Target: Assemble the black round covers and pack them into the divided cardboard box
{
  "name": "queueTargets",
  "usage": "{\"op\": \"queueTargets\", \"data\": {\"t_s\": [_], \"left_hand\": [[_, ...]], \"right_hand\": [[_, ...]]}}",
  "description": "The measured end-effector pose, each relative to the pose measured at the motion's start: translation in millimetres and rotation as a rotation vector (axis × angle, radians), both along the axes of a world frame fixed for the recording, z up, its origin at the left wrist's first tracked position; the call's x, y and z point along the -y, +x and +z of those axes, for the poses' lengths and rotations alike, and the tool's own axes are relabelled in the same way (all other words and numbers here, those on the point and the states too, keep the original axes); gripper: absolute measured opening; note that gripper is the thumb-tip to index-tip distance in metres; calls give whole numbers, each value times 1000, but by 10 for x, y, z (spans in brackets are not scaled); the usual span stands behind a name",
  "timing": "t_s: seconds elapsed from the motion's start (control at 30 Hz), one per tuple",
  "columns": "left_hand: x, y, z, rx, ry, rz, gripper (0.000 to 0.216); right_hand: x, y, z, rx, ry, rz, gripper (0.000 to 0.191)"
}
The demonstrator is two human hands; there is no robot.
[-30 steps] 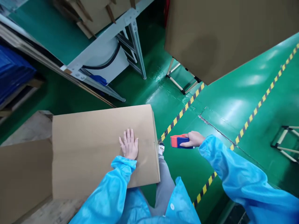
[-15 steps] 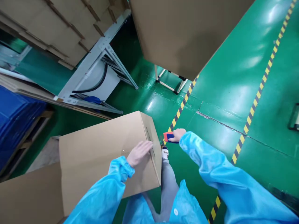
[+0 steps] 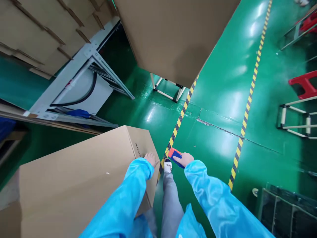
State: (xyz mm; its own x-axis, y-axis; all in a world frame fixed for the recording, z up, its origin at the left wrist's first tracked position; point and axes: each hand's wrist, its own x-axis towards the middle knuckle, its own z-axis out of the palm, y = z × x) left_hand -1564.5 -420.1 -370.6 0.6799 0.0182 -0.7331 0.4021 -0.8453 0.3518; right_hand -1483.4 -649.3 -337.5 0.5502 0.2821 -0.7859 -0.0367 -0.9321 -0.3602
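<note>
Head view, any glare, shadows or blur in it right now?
Head view: whitish glare on the green floor, a soft shadow low on the upper cardboard panel, deep shade behind the table frame; same head view: right hand and red-and-blue tool look fairly sharp, print on the carton beside the left hand only partly readable.

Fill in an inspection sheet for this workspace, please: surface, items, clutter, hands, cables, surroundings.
Surface: glossy green floor, marked with yellow-and-black striped tape.
Items: large brown cardboard box; orange-and-blue handheld tool.
Clutter: overlapping brown cardboard pieces over a grey metal-framed table.
Hands: left hand on the box's printed end; right hand holds the tool.
Cables: black curved strip under the table, possibly a cable; cannot tell.
Surroundings: red plastic stool, partly cut off.
</note>
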Motion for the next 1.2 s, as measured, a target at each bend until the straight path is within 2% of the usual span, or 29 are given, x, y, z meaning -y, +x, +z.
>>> {"op": "queueTargets", "data": {"t_s": [0.07, 0.1, 0.17, 0.23, 0.3, 0.4, 0.47, 0.57, 0.67, 0.77, 0.87, 1.07, 1.13, 1.2], "left_hand": [[86, 94, 103, 14, -92, 131, 74], [105, 136, 198, 15, -159, 199, 79], [79, 193, 450, -20, -397, 416, 88], [-27, 201, 731, -74, -677, 693, 84], [-181, 167, 961, -88, -828, 875, 70], [-468, 145, 1105, 32, -744, 888, 48], [-739, 266, 1089, 160, -648, 874, 37], [-1348, 746, 1042, 392, -473, 838, 21], [-2052, 1371, 1039, 564, -295, 789, 10], [-2518, 1768, 979, 603, -186, 700, 6], [-2669, 1834, 809, 596, -112, 636, 6], [-2704, 1688, 396, 479, -32, 552, 16], [-2700, 1690, 338, 414, -21, 499, 21], [-2680, 1703, 354, 391, 35, 441, 36]], "right_hand": [[124, -204, 124, 0, 128, -110, 48], [135, -325, 188, -10, 227, -215, 53], [63, -566, 311, -52, 459, -478, 62], [-112, -751, 426, -87, 635, -682, 65], [-364, -842, 539, -66, 693, -727, 61], [-816, -849, 721, 13, 684, -723, 56], [-1100, -874, 853, 59, 607, -719, 54], [-1371, -1110, 1031, 90, 471, -715, 53], [-1444, -1526, 1128, 67, 423, -769, 54], [-1476, -1822, 1138, 74, 408, -860, 58], [-1559, -1862, 1086, 87, 397, -892, 60], [-1662, -1818, 859, 65, 336, -889, 60], [-1653, -1838, 795, 33, 309, -877, 60], [-1633, -1847, 765, 4, 278, -861, 60]]}}
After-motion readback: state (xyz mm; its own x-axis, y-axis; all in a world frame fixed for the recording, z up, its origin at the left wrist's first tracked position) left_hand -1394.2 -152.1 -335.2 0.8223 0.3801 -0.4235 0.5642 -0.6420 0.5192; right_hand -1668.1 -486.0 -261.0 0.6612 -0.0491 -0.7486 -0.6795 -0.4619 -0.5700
